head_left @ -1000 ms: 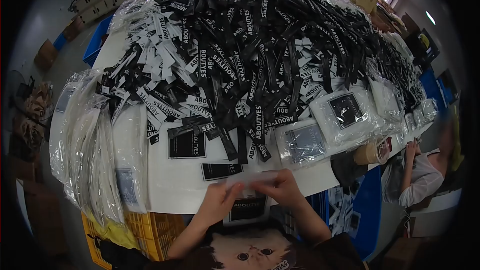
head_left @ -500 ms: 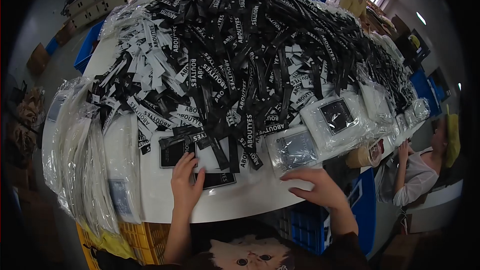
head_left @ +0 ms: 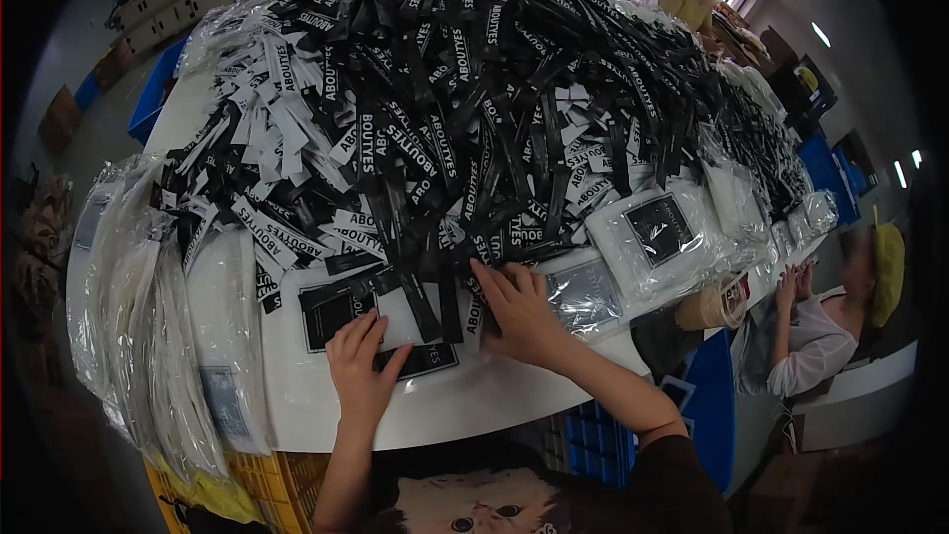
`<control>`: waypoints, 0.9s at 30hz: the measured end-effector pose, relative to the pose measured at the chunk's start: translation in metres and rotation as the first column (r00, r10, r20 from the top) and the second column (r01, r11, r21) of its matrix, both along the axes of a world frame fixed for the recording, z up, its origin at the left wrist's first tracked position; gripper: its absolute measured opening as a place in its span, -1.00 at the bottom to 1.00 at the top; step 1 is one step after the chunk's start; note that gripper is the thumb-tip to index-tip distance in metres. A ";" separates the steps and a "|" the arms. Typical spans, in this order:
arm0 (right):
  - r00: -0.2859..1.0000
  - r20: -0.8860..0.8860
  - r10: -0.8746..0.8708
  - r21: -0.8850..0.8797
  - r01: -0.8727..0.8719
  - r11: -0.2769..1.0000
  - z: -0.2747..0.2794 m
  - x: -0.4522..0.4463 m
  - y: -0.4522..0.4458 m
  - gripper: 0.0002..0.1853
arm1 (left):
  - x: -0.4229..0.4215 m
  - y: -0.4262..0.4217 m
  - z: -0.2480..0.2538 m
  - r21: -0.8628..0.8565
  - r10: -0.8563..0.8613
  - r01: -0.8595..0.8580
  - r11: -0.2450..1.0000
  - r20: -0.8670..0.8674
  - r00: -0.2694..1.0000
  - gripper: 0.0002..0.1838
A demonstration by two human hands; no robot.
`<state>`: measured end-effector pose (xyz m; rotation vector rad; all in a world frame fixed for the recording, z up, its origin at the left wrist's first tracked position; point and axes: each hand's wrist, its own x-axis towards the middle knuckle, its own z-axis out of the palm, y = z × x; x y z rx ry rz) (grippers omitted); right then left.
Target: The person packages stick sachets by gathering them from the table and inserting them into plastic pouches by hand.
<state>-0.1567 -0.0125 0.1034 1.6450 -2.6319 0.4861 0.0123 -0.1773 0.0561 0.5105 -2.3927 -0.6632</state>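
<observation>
My left hand (head_left: 360,366) rests at the near part of the white table (head_left: 395,420), fingers apart, its fingertips at the edge of a flat packet with a black label (head_left: 331,316). Beside its thumb lies another black label (head_left: 425,360). My right hand (head_left: 516,314) reaches onto the near edge of a big heap of black and white printed strips (head_left: 435,129), fingertips on the strips; whether it grips one is hidden. Right of it are clear bags, one with a grey label (head_left: 583,297) and one with a black label (head_left: 660,229).
Stacked clear bags (head_left: 148,316) line the left side. A yellow crate (head_left: 282,480) and a blue crate (head_left: 598,440) stand below the table. A cup (head_left: 707,307) is at the right edge. A co-worker (head_left: 820,331) sits right; another person (head_left: 692,0) is at the back.
The label packet held in both hands one second ago has left them. My right hand has moved forward and left onto the strips; my left hand stays at the flat packet.
</observation>
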 end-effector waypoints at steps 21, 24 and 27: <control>0.767 0.565 0.304 -0.788 0.393 0.473 -0.024 0.061 0.045 -0.84 | 0.036 -0.016 0.059 0.210 0.326 -0.274 0.938 -0.274 0.905 -0.76; 0.666 0.721 0.188 -0.604 0.472 0.642 -0.050 0.093 0.053 -0.78 | 0.049 0.002 0.057 0.049 0.139 -0.130 0.990 -0.289 0.947 -0.68; 0.748 0.641 0.175 -0.698 0.471 0.540 -0.041 0.106 0.057 -0.77 | 0.055 0.027 0.053 0.144 0.163 -0.129 0.981 -0.256 0.953 -0.67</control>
